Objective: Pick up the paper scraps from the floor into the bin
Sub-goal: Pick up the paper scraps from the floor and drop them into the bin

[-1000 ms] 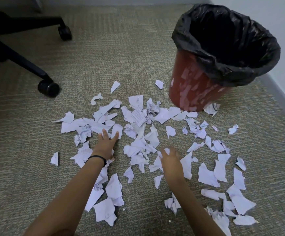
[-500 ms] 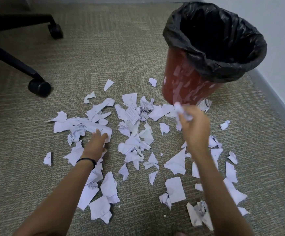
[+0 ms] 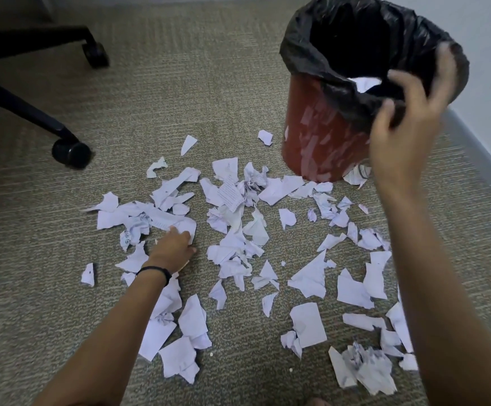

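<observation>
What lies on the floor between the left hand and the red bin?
Head view: only torn paper scraps on carpet between left hand and bin.

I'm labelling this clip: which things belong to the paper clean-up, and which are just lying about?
Job: paper scraps, bin, left hand on the scraps, right hand over the bin.
Lying about: chair legs, wall.

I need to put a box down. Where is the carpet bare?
Bare carpet lies between the chair castor and the red bin, and left of the paper scraps below that castor. The middle, up to the bin, is crowded.
</observation>
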`<action>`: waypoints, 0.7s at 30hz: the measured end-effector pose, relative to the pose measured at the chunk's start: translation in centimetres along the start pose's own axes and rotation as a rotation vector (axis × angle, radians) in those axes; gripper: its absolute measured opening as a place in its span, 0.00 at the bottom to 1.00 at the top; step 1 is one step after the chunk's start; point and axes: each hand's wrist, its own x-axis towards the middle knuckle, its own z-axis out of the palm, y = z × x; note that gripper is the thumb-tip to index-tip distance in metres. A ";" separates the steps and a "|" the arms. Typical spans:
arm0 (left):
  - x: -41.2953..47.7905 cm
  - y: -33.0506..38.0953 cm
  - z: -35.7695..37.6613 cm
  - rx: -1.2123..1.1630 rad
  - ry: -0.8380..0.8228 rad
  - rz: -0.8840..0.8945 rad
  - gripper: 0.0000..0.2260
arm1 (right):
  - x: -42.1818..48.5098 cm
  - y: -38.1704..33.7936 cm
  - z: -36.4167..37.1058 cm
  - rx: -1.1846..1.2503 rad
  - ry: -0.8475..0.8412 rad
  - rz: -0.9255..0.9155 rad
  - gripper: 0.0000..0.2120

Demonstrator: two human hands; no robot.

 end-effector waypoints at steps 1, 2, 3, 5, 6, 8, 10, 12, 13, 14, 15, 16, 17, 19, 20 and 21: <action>-0.3 0.4 -0.1 0.023 -0.032 -0.008 0.21 | -1.9 0.3 -0.1 0.000 0.085 -0.015 0.13; -0.6 0.9 0.0 0.043 -0.067 -0.019 0.25 | -4.2 1.2 -0.1 -0.002 0.104 -0.012 0.13; -1.0 1.4 0.2 0.064 -0.105 -0.030 0.31 | -6.7 2.4 -0.3 -0.006 0.058 0.023 0.14; -1.9 2.6 0.7 0.100 -0.171 -0.029 0.39 | -12.4 5.7 -0.5 -0.020 -0.108 0.156 0.14; -2.2 3.1 1.0 0.101 -0.182 -0.018 0.40 | -15.2 7.5 -0.6 -0.036 -0.193 0.227 0.14; -2.6 3.8 1.3 0.051 -0.155 0.020 0.39 | -19.8 10.5 -0.6 -0.156 -0.359 0.384 0.18; -2.8 4.4 1.5 -0.029 -0.084 0.082 0.38 | -23.1 12.1 -0.7 -0.302 -0.529 0.574 0.22; -3.0 5.2 1.7 -0.046 -0.006 0.151 0.38 | -25.5 12.3 -0.9 -0.378 -0.667 0.614 0.24; -3.1 5.6 1.9 -0.022 0.018 0.186 0.38 | -26.4 12.2 -1.2 -0.413 -0.717 0.570 0.24; -3.2 6.1 2.0 0.019 0.036 0.224 0.38 | -27.2 12.2 -1.4 -0.436 -0.752 0.514 0.23; -3.2 6.5 2.2 0.071 0.047 0.266 0.37 | -27.8 12.2 -1.7 -0.442 -0.768 0.474 0.22; -3.2 7.0 2.3 0.125 0.054 0.311 0.37 | -28.3 12.1 -2.0 -0.435 -0.767 0.452 0.22; -3.2 7.4 2.4 0.167 0.054 0.351 0.35 | -28.6 12.1 -2.4 -0.425 -0.759 0.440 0.23; -3.5 8.1 2.4 0.219 0.045 0.417 0.30 | -29.4 12.2 -3.0 -0.416 -0.743 0.404 0.25; -3.6 8.3 2.3 0.230 0.053 0.439 0.30 | -29.7 12.3 -3.2 -0.415 -0.735 0.384 0.26; -3.6 8.5 2.3 0.231 0.068 0.451 0.31 | -29.9 12.3 -3.3 -0.412 -0.729 0.373 0.26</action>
